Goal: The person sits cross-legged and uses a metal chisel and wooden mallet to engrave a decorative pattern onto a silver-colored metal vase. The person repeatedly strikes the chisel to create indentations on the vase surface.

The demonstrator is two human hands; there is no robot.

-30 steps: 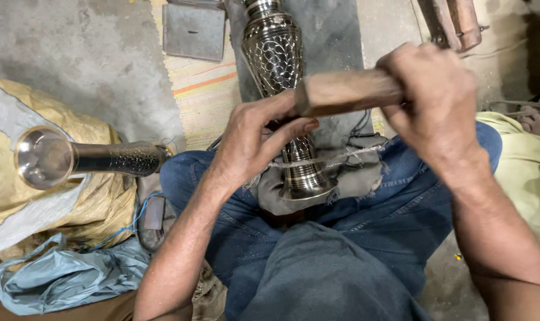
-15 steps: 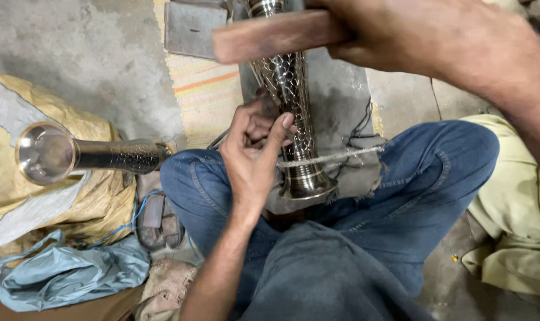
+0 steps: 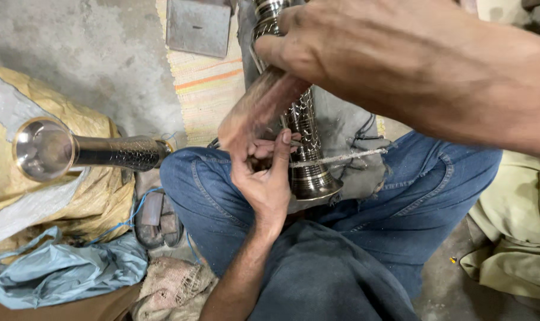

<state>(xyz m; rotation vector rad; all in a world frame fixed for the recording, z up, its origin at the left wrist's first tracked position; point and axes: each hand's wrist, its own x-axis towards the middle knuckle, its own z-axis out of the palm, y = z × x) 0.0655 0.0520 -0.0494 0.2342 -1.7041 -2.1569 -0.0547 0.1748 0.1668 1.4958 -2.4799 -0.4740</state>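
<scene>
Near centre: blue-jeaned lap point(image 3: 353, 238). Left hand point(image 3: 264, 178), fingers pinched together on small tool against patterned metal vase point(image 3: 303, 142), which lies base-near across lap, tied by string point(image 3: 341, 157). Right hand point(image 3: 341, 53), fingers clamped on wooden mallet point(image 3: 255, 110); mallet now swung down onto left fingers, was raised far half a second ago. Left: second vase point(image 3: 74, 151) on yellow sack point(image 3: 97, 202), mouth showing nothing inside. Far: grey slab point(image 3: 198, 27).

You sit on the bare concrete floor point(image 3: 74, 53) of a metalcraft workshop: an engraved metal vase point(image 3: 79, 151) lies at nine o'clock on sacking point(image 3: 38, 208), a steel block point(image 3: 198, 27) at twelve.
</scene>
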